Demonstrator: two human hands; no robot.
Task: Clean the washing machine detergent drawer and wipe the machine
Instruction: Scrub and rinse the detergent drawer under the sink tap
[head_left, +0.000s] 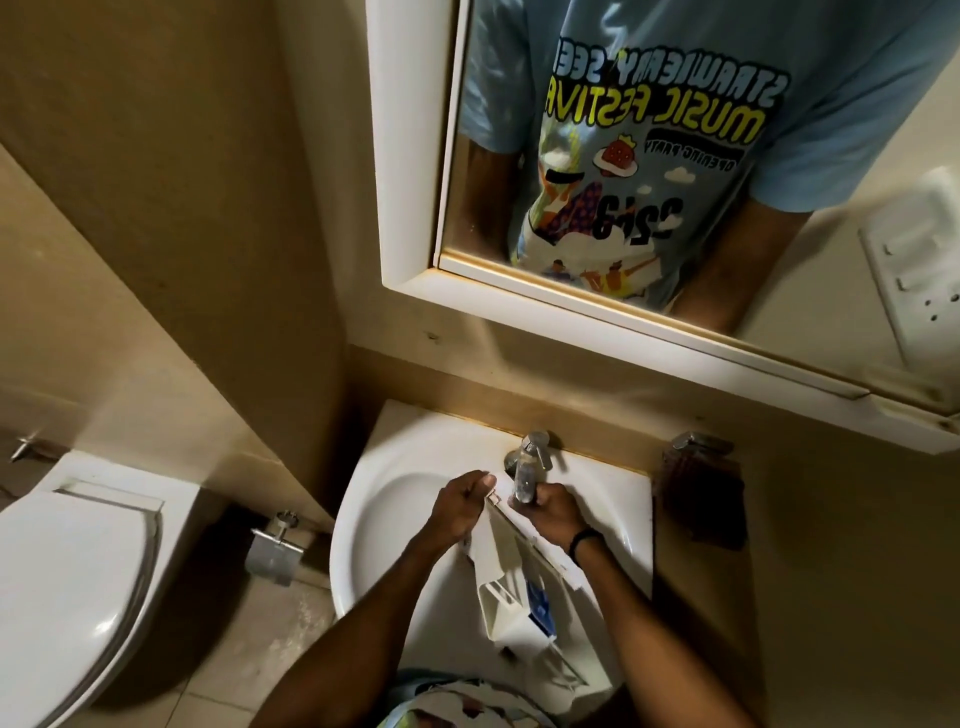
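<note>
The white plastic detergent drawer (514, 587) lies lengthwise in the white washbasin (384, 519), its far end up under the metal tap (527, 467). A blue insert shows in one compartment. My left hand (462, 506) grips the drawer's far left edge with curled fingers. My right hand (556, 512), a black band on its wrist, grips the drawer's far right corner right beside the tap spout. Whether water runs from the tap is too dim to tell.
A white-framed mirror (649, 332) hangs above the basin. A closed toilet (67, 587) stands at the left, with a metal paper holder (272, 551) on the wall between. A dark soap holder (701, 493) and a wall socket (914, 270) are at the right.
</note>
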